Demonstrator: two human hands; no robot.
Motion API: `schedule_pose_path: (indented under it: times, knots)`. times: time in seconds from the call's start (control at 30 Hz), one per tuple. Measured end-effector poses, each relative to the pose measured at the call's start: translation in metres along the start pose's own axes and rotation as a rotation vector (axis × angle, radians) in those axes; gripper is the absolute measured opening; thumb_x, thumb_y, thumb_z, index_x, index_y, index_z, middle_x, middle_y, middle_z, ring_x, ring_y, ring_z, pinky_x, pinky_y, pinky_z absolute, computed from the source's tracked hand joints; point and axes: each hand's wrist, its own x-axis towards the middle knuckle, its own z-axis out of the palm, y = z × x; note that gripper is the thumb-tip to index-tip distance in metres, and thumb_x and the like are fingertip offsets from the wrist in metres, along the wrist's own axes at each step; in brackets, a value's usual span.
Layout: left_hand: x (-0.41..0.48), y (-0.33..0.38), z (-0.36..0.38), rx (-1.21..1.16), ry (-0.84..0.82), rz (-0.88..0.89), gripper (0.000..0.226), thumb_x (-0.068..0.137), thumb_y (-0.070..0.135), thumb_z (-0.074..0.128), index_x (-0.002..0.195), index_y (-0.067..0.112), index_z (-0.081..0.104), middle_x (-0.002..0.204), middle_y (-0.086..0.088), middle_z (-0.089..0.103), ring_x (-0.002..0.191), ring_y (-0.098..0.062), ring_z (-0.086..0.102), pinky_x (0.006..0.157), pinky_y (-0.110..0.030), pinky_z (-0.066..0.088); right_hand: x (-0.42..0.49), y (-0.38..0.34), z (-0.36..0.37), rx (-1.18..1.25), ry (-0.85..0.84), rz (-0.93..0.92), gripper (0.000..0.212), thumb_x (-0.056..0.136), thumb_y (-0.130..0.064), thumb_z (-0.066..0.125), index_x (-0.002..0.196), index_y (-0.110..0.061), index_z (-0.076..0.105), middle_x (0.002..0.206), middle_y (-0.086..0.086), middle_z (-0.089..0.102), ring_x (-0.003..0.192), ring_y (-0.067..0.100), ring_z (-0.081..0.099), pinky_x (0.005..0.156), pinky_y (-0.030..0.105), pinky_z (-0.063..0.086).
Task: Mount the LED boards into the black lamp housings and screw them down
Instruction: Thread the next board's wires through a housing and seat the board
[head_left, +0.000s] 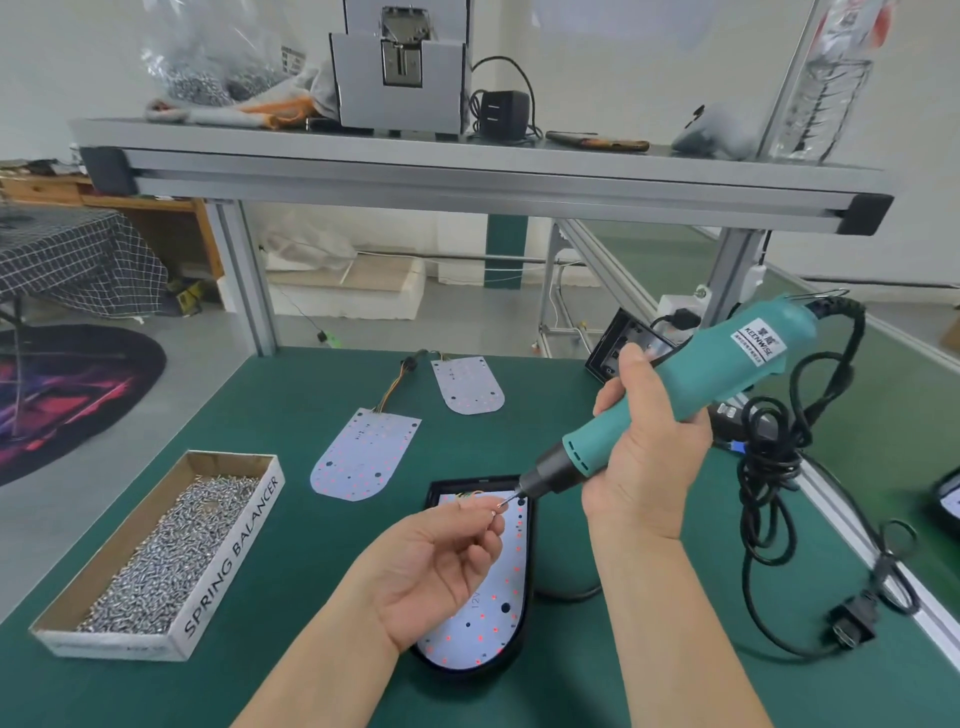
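Note:
A black lamp housing (524, 618) lies on the green mat with a white LED board (501, 587) seated inside it. Above its top end, my left hand (441, 566) pinches a small screw (500, 505) between thumb and fingertip. My right hand (649, 457) grips a teal electric screwdriver (691, 389), tilted down to the left, its bit tip right at the screw. Two loose LED boards, one near (363, 454) and one farther (467, 384), lie behind with coloured wires.
A cardboard tray (228, 566) marked SPRING BALANCER holds several screws at the left. The screwdriver's black cord (779, 467) coils at the right. Another housing (623, 343) leans at the back right. An aluminium shelf (467, 176) spans overhead.

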Motion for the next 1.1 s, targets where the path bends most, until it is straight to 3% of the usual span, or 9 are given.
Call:
schedule_pose_path:
  times: [0.33,0.63,0.83,1.0,1.1]
  knots:
    - [0.001,-0.004,-0.001,0.0,-0.002,0.02,0.021,0.069,-0.009,0.068,0.087,-0.005,0.077,0.079,-0.017,0.065,0.059,-0.018,0.063,0.048,-0.019,0.053,-0.006,0.004,-0.003,-0.03,-0.005,0.02,0.037,0.088,-0.01,0.073,0.058,-0.03,0.065,0.057,-0.008,0.052,0.051,0.011,0.047,0.055,0.022,0.043]
    - [0.001,-0.004,-0.002,0.028,-0.006,0.071,0.019,0.068,-0.009,0.068,0.083,-0.003,0.078,0.079,-0.017,0.067,0.061,-0.019,0.064,0.051,-0.019,0.054,-0.008,-0.001,-0.002,-0.06,0.012,0.022,0.028,0.081,-0.019,0.074,0.058,-0.031,0.064,0.055,-0.005,0.05,0.052,0.013,0.046,0.056,0.024,0.042]
    - [0.003,-0.012,-0.002,0.113,0.022,0.22,0.019,0.066,-0.007,0.07,0.082,-0.002,0.078,0.079,-0.016,0.069,0.062,-0.017,0.065,0.056,-0.019,0.056,-0.012,-0.004,0.0,-0.093,-0.001,0.002,0.028,0.081,-0.017,0.073,0.058,-0.03,0.064,0.055,-0.008,0.051,0.052,0.011,0.047,0.056,0.022,0.042]
    - [0.005,-0.024,-0.001,0.252,0.047,0.442,0.02,0.061,0.002,0.074,0.08,0.002,0.079,0.08,-0.015,0.068,0.067,-0.017,0.062,0.066,-0.02,0.054,-0.012,-0.003,0.004,-0.144,0.155,-0.01,0.028,0.086,-0.013,0.076,0.071,-0.022,0.055,0.052,-0.007,0.051,0.049,0.011,0.047,0.05,0.019,0.043]
    - [0.003,-0.024,-0.003,0.263,0.054,0.484,0.024,0.063,0.005,0.075,0.087,0.003,0.079,0.084,-0.014,0.07,0.07,-0.016,0.062,0.068,-0.02,0.054,-0.012,-0.001,0.002,-0.144,0.232,0.009,0.028,0.086,-0.015,0.076,0.074,-0.02,0.051,0.052,-0.006,0.052,0.049,0.011,0.046,0.055,0.025,0.042]
